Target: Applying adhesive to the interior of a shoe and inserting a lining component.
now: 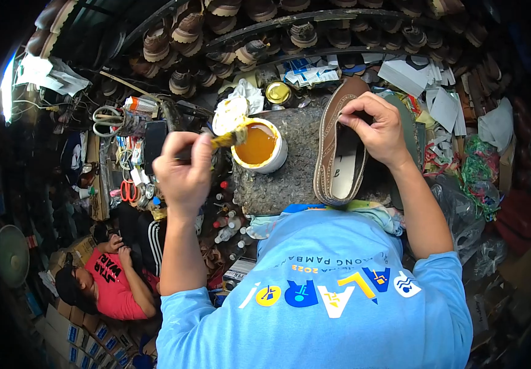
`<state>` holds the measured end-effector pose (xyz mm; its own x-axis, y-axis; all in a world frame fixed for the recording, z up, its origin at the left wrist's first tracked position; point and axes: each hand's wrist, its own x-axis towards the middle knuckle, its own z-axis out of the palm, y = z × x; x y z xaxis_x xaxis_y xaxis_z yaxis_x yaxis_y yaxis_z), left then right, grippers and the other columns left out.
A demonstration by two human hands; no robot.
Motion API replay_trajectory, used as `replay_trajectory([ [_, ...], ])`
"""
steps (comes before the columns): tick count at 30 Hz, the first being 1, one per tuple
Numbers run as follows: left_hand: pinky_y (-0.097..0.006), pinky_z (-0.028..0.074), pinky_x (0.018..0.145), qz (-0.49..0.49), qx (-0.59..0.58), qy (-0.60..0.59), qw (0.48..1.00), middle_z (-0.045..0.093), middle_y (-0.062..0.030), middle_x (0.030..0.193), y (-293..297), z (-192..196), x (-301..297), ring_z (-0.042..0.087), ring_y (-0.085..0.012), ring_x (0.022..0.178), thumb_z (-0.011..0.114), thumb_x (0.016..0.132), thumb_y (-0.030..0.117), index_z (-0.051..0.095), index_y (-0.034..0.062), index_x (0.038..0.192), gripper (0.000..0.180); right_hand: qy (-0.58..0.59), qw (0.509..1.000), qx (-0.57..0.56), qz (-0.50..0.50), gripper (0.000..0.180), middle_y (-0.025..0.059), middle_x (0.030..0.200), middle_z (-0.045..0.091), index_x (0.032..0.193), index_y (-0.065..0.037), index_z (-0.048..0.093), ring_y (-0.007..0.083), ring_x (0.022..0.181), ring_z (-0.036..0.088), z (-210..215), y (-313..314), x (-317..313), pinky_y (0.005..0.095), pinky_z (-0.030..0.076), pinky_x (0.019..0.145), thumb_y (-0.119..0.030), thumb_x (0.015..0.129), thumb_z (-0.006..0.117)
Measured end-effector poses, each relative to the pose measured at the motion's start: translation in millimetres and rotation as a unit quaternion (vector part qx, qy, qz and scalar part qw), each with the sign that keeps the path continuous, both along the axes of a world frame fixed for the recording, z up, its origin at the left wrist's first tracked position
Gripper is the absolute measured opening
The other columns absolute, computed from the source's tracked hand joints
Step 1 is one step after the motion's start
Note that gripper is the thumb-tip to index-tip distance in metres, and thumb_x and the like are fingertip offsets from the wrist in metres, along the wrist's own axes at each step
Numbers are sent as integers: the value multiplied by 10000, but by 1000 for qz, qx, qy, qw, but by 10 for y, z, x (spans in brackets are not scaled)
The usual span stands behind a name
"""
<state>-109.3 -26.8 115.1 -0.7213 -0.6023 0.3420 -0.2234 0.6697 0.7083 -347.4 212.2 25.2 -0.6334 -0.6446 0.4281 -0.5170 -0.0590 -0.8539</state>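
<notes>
My left hand (185, 163) is closed around a glue brush (225, 140), its bristle end coated yellow and held at the left rim of a white tub (276, 161). Amber glue (256, 144) fills much of that tub. On the right, a brown leather shoe upper (328, 132) with pale stitching lies lengthwise on a dark, rough work block (302, 132). My right hand (379, 126) pinches the shoe's edge between thumb and fingers. A light insole (344, 172) shows inside the shoe.
Behind the tub are its smeared lid (230, 115) and a yellow-topped can (278, 93). Scissors with orange handles (129, 190) lie among tools at left. Shoes (303, 35) line racks above. A person in a red shirt (121, 286) sits lower left. Plastic bags (462, 212) hang right.
</notes>
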Motion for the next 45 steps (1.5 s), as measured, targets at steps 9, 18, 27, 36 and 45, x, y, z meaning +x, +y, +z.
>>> replay_trajectory([
  [9, -231, 376, 443, 78, 241, 96, 963, 634, -45, 611, 4, -866, 41, 523, -73, 470, 678, 1004, 156, 613, 58, 850, 194, 27, 999, 17, 31, 196, 87, 943, 706, 892, -7, 720, 191, 859, 691, 17, 201, 12, 291, 541, 751, 130, 785, 630],
  [18, -195, 391, 496, 84, 134, 69, 985, 611, 6, 728, -58, -851, 106, 569, -54, 577, 651, 1033, 141, 647, 47, 899, 163, 7, 999, 0, 53, 174, 112, 937, 738, 885, 23, 734, 210, 865, 714, 50, -34, -48, 300, 562, 765, 105, 787, 616],
  [27, -230, 311, 389, 140, 604, 159, 768, 565, -28, 570, -178, -1001, 151, 398, -80, 397, 577, 1031, 258, 575, 110, 830, 250, -8, 984, 60, 170, 312, 117, 1007, 757, 962, 14, 753, 250, 951, 720, 95, -63, -173, 354, 555, 915, 21, 721, 554],
  [36, -240, 237, 319, -15, 699, 57, 713, 448, 17, 469, -473, -575, 515, 299, -85, 332, 588, 1017, 272, 554, 135, 811, 250, -32, 984, 30, 175, 327, 120, 1025, 749, 976, 6, 752, 246, 995, 700, -67, -67, -198, 348, 530, 945, 35, 737, 530],
  [45, -254, 298, 346, -50, 627, 119, 768, 483, -7, 503, -333, 390, 283, 322, -93, 348, 563, 1025, 269, 587, 95, 879, 228, -21, 977, 65, 203, 324, 124, 996, 747, 969, -8, 764, 263, 997, 672, 21, -229, -305, 363, 518, 946, -22, 697, 589],
])
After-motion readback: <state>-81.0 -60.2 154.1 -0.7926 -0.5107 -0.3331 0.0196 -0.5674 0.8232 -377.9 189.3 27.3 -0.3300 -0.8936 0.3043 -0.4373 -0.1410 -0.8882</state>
